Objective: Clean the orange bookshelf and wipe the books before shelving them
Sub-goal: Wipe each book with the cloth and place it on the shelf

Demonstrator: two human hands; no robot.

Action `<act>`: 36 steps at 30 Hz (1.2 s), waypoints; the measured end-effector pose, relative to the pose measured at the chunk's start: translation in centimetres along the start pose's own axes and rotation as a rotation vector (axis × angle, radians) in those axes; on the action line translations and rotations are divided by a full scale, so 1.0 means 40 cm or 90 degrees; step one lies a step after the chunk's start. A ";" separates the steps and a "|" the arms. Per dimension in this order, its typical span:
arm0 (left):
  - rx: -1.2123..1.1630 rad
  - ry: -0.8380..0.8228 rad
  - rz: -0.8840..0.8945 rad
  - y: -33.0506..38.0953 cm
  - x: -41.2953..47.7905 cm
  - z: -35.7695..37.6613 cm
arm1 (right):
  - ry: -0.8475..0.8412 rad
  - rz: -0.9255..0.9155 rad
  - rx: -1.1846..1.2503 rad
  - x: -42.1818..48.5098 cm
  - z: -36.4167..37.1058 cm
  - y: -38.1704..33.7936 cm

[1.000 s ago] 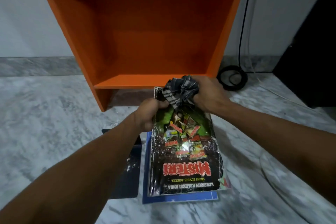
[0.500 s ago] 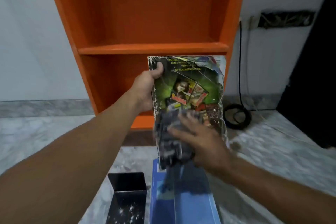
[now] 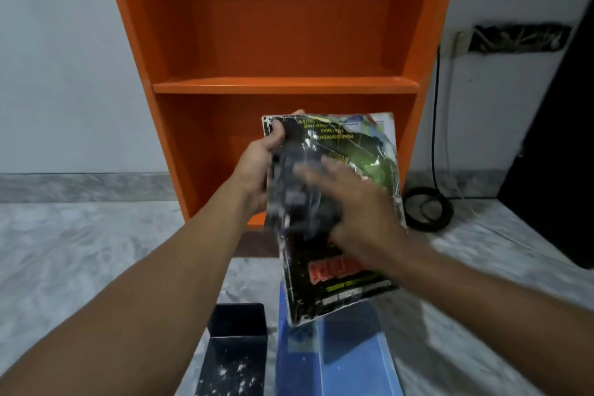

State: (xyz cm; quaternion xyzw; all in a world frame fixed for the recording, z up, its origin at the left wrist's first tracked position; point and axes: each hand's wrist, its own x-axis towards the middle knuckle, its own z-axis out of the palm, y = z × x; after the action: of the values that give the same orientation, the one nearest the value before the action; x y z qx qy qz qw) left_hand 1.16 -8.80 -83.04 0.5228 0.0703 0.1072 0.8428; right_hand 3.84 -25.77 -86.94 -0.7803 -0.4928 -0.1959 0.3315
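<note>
L hand (image 3: 257, 167): grips edge of worn black-green glossy paperback (image 3: 369, 151), upright for wiping. R hand (image 3: 360, 212): flattish fingers press dark grey rag (image 3: 295, 190) onto cover, by L thumb.

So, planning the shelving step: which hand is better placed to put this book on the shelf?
Probably left: the left hand grips the book at its upper corner, in front of the orange bookshelf, while the right hand presses the cloth on its cover.

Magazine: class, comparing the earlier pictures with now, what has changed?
The left hand lifted the magazine off the blue book and holds it up before the bookshelf; the right hand, pressing the cloth, wiped upward across the cover. Blue book and black box stayed put.
</note>
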 end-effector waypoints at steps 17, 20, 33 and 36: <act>-0.053 -0.007 0.012 -0.030 -0.028 -0.056 | -0.073 -0.049 -0.143 -0.084 0.008 0.100; -0.008 0.007 0.042 -0.010 -0.027 -0.073 | -0.251 -0.230 -0.102 -0.269 0.027 0.118; 0.042 -0.004 0.067 -0.005 -0.026 -0.058 | -0.012 -0.132 -0.149 -0.059 -0.051 0.164; 0.042 0.013 0.058 0.006 -0.031 -0.087 | -0.202 -0.275 -0.124 -0.231 -0.007 0.187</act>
State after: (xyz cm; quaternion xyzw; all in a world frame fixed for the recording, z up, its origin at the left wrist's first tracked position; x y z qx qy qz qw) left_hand -0.88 -5.98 -84.36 0.5521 0.0584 0.1484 0.8184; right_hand 6.54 -34.07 -95.01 -0.7061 -0.6724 -0.1842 0.1244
